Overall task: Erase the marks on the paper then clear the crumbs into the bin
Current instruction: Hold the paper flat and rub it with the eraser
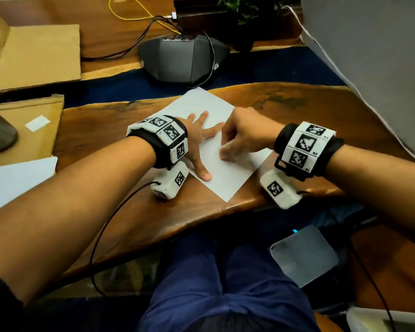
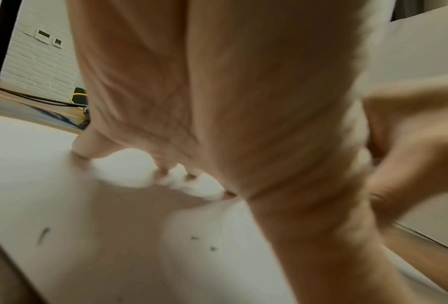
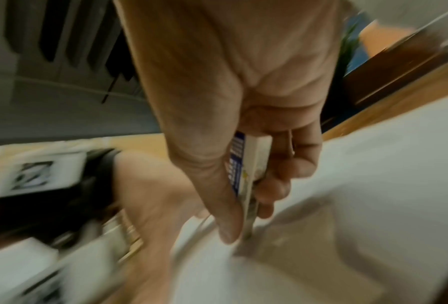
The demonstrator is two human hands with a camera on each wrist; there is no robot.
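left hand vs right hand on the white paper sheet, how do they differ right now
The left hand lies flat with fingers spread, pressing the white paper sheet down; the right hand is curled, pinching a white eraser in a blue-printed sleeve whose tip meets the sheet. The left holds nothing; the right holds the tool. Both hands work over the same sheet.

Paper (image 1: 228,164): matt white, smooth, flat on table. Table (image 1: 321,121): polished wood, glossy brown, dark grain patches, wavy natural edge. Eraser (image 3: 249,170): white block in printed blue-and-white sleeve, faintly shiny. Cardboard (image 1: 38,53): matt tan, creased. Speaker unit (image 1: 182,58): dark grey plastic, dull sheen. Wrist straps (image 1: 283,137): black cloth, carrying white matt plastic blocks with printed black-and-white tags. Trousers (image 1: 225,295): dark blue cloth.
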